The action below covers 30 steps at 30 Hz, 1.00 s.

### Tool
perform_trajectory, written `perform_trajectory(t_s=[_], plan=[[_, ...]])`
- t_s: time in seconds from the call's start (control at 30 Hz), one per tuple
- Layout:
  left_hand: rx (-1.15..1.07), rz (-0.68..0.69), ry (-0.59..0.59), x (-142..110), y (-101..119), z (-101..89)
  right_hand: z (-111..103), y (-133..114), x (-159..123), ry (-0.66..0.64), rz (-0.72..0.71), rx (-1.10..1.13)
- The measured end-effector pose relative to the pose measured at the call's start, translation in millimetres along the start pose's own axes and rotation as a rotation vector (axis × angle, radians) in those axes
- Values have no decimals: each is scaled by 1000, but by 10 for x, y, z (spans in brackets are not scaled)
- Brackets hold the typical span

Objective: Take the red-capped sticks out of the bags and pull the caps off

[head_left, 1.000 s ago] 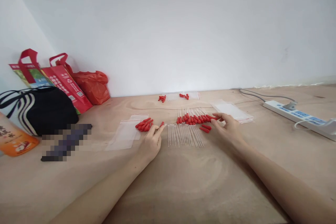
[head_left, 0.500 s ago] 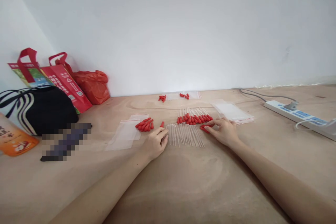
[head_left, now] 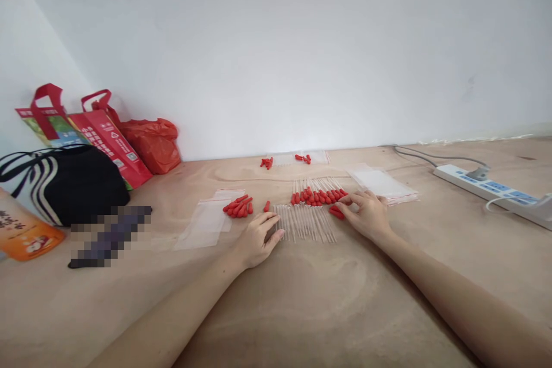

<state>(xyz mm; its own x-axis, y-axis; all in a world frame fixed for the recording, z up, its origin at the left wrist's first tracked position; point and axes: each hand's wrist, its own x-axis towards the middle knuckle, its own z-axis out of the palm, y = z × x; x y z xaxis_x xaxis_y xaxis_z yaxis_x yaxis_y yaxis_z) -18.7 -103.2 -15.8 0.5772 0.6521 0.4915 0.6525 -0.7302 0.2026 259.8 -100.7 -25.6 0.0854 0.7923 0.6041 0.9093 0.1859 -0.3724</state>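
My left hand (head_left: pixel 260 240) rests at the left end of a row of thin clear glass droppers' tubes (head_left: pixel 306 223), thumb and fingers apart, fingertips touching or just over the nearest tubes. My right hand (head_left: pixel 366 213) is at the row's right end, fingers bent and slightly apart. Its fingertips are at loose red rubber bulbs (head_left: pixel 336 212); a firm grip on one is not visible. Behind the bare tubes lies a second row of tubes with red bulbs (head_left: pixel 317 196) at their near ends. One red bulb (head_left: pixel 267 206) lies beyond my left hand, beside a small pile of red bulbs (head_left: pixel 238 207).
Clear zip bags lie left (head_left: pixel 202 224) and right (head_left: pixel 379 183). Farther back are more red bulbs (head_left: pixel 266 163) on the wooden table (head_left: pixel 302 310). A white power strip (head_left: pixel 491 190) stands right. At left are a black bag (head_left: pixel 90 184), red shopping bags (head_left: pixel 112 138) and an orange pouch (head_left: pixel 30 236).
My left hand has opened, its thumb moving away from the fingers. My right fingertips have shifted slightly at the red bulbs. The view has tilted a little.
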Motion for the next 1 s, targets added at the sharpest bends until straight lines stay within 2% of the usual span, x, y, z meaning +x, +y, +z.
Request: perform_trajectory(t_s=[0.1,0.17,0.37,0.47,0.57,0.7,0.8,0.9,1.0], plan=[[-2,-28,0,-14,-21,4,43,-57,98,3,-55,-39],[1,-41,22,-22,-35,-2,76,-110,191,-27,-37,-76],[-15,-107,74,-45,-65,-59,211,-315,376,-206,162,-221],[-50,-145,73,-60,-90,-53,268,-393,390,-239,235,-250],[-88,-168,73,-75,-122,-27,268,-430,397,-193,266,-229],[-58,-181,103,-86,-142,-19,153,-422,365,-46,267,-135],[4,-146,172,-79,-106,-44,26,-389,226,17,120,47],[50,-71,237,-62,-13,-71,-59,-371,-9,-44,-165,244],[105,65,207,-47,100,-64,-69,-404,-232,-101,-375,318]])
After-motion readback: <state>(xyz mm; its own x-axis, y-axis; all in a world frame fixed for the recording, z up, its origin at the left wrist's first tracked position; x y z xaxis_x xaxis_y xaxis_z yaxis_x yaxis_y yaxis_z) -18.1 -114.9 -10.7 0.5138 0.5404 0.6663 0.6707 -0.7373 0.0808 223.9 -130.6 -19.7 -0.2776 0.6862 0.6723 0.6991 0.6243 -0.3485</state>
